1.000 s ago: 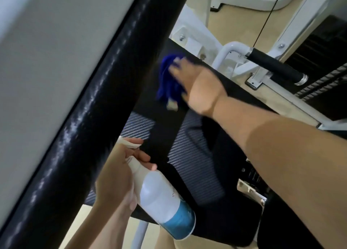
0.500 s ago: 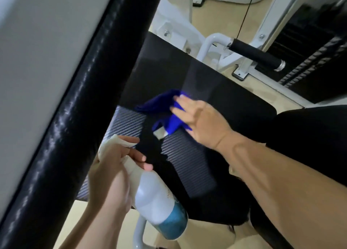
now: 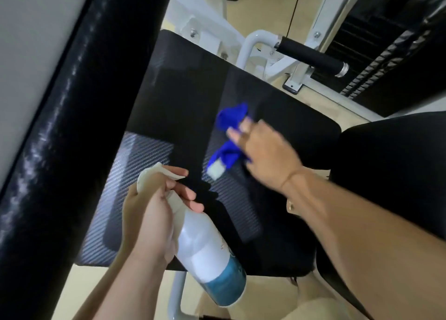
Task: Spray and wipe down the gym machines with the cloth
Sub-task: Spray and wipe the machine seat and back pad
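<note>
A black padded seat [image 3: 188,97] of a gym machine fills the middle of the view. My right hand [image 3: 263,150] presses a blue cloth [image 3: 229,131] flat against the seat's middle, fingers spread over it; a white tag hangs from the cloth's near end. My left hand [image 3: 154,213] grips the neck of a white spray bottle [image 3: 205,252] with blue liquid at its bottom, held tilted over the seat's near edge, nozzle pointing away from me.
A thick black padded bar [image 3: 55,136] runs diagonally down the left side, close to the camera. Behind the seat stand the white machine frame [image 3: 248,46], a black foam handle [image 3: 311,56], a cable and a black weight stack [image 3: 386,54]. Tan floor lies below.
My right hand has swept the blue cloth from the seat's far left corner down and to the right, onto the middle of the pad. The bottle has stayed in my left hand.
</note>
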